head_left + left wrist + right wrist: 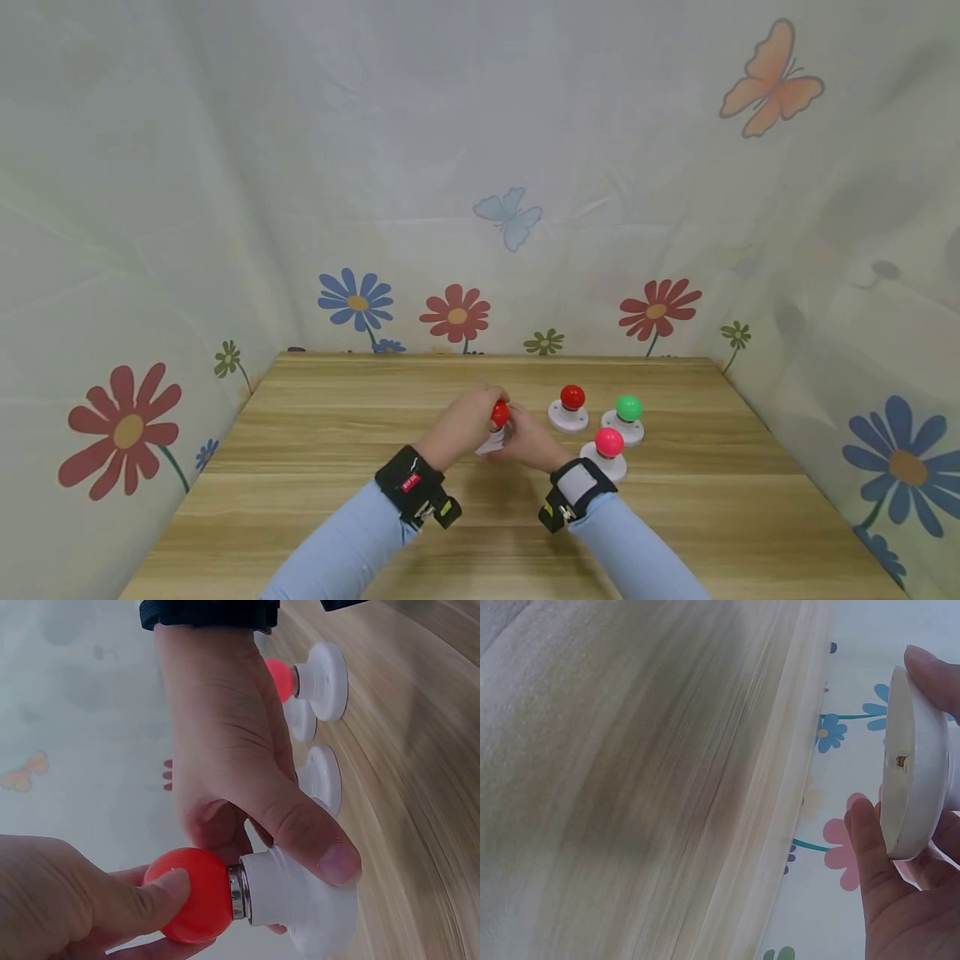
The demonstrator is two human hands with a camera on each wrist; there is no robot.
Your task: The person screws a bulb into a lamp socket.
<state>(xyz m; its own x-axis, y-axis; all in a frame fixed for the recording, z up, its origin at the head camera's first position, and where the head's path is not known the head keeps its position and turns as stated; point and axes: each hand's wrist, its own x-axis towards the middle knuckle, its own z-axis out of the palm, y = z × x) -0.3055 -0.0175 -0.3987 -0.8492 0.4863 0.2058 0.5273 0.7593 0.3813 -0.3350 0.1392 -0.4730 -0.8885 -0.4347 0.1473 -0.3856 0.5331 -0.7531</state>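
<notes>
Both hands meet over the middle of the table. My left hand [459,425] pinches a red light bulb [196,907] between thumb and fingers. The bulb's metal screw cap [238,892] sits at the mouth of a white lamp holder [322,919], with part of the metal still showing. My right hand [531,442] grips that lamp holder by its round base, the thumb across the near side in the left wrist view. From the right wrist view, the flat underside of the holder [911,772] is tilted up off the table, fingers around its rim.
Right of the hands, three bulbs stand upright in white lamp holders: a red bulb [572,397], a green bulb [628,408] and a pink bulb [609,442], the pink one close to the right wrist. A flower-printed cloth [405,250] rises behind the wooden table [337,417].
</notes>
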